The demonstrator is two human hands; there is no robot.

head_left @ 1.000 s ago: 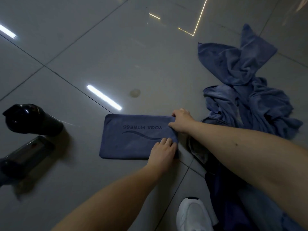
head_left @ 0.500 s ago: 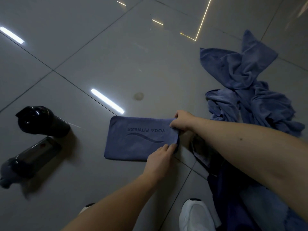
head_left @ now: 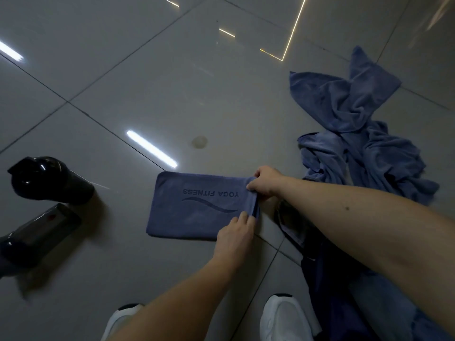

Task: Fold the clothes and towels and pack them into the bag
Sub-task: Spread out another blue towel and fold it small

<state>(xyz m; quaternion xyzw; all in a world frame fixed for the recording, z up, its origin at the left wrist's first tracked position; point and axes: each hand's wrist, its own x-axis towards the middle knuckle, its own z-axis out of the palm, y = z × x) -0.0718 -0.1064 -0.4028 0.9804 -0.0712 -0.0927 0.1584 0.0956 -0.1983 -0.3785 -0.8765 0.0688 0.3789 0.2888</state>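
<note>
A folded blue towel (head_left: 197,207) printed "YOGA FITNESS" lies flat on the grey tiled floor in the middle of the view. My right hand (head_left: 264,183) pinches its far right corner, and the right edge is lifted off the floor. My left hand (head_left: 234,235) grips the near right corner of the same towel. A heap of crumpled blue towels and clothes (head_left: 357,134) lies to the right. A dark bag (head_left: 327,279) sits at the lower right, partly hidden under my right forearm.
Two dark bottles lie at the left: a round black one (head_left: 49,180) and a longer translucent one (head_left: 37,235). My white shoes (head_left: 283,318) stand at the bottom edge. Bare tiles stretch beyond the towel.
Both hands have closed on the towel's right edge and begun lifting it; before, they lay on the towel pressing it flat.
</note>
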